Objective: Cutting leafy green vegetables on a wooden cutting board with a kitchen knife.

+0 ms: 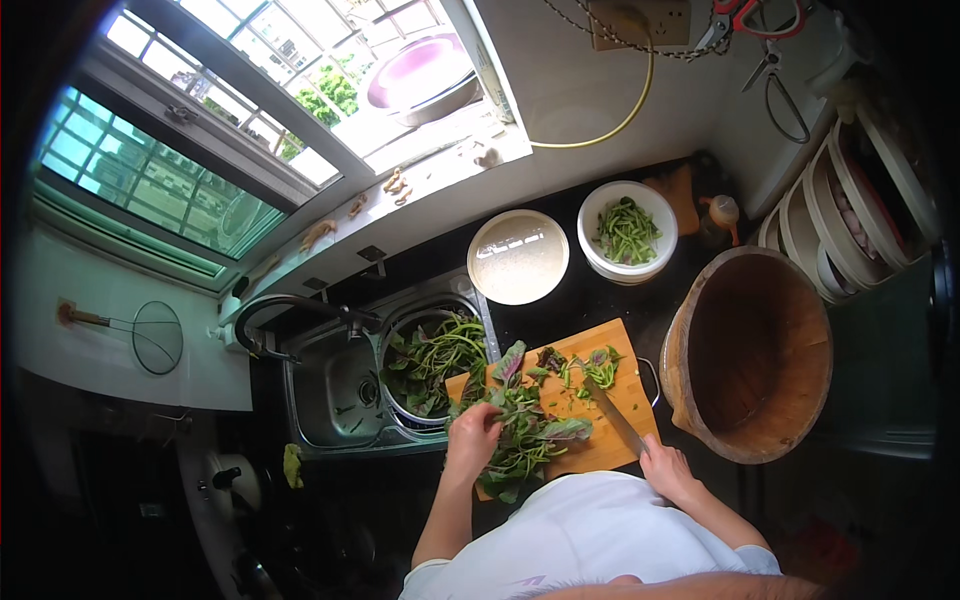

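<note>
My right hand [665,469] grips the handle of a kitchen knife [616,415], its blade lying across a wooden cutting board [600,442]. Cut green pieces [600,369] lie by the blade's tip. On the board's left part spreads a heap of leafy amaranth greens [517,427], with green and purple leaves. My left hand [474,435] is at the left side of this heap, fingers curled together. Whether a stem is pinched between them is hidden. Left of the board, more amaranth [435,352] fills a round basin [420,416] in the sink.
The steel sink [330,405] has a dark faucet [292,304] over it. Behind the board stand a round, light-coloured lidded container [517,259] and a white bowl [589,255] with cut stems [628,232]. A large wooden bucket [679,375] stands close to the board's right.
</note>
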### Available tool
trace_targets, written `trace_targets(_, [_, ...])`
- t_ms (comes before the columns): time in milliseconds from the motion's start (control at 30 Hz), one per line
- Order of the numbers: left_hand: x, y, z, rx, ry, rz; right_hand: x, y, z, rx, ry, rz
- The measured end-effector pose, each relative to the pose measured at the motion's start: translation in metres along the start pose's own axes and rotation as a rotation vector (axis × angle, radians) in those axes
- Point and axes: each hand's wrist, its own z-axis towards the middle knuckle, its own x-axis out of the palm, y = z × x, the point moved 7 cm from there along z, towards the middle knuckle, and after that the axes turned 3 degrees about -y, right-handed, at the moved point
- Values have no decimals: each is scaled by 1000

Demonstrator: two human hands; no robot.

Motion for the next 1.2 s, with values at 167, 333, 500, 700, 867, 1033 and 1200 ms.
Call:
trace_targets(167, [-4, 21, -22, 42, -32, 185, -8, 0, 0, -54, -78, 51])
trace_targets(333, [54, -23, 31, 219, -91, -45, -9, -3, 6, -59, -158, 114])
trace_targets(500, [136, -11, 113, 360, -115, 263, -16, 1, 11, -82, -178, 133])
trace_targets(700, [100, 47, 135, 89, 4, 367, -16, -23, 0, -64, -247, 280])
trace_targets(867, [79, 38, 114, 129, -57, 408, -8, -28, -4, -40, -201, 258])
trace_targets(1033, [95, 13, 111, 233, -115, 302, -11, -22, -2, -55, -201, 254])
trace_targets(1200, [172, -2, 108, 207, 66, 201, -10, -26, 2, -53, -218, 264])
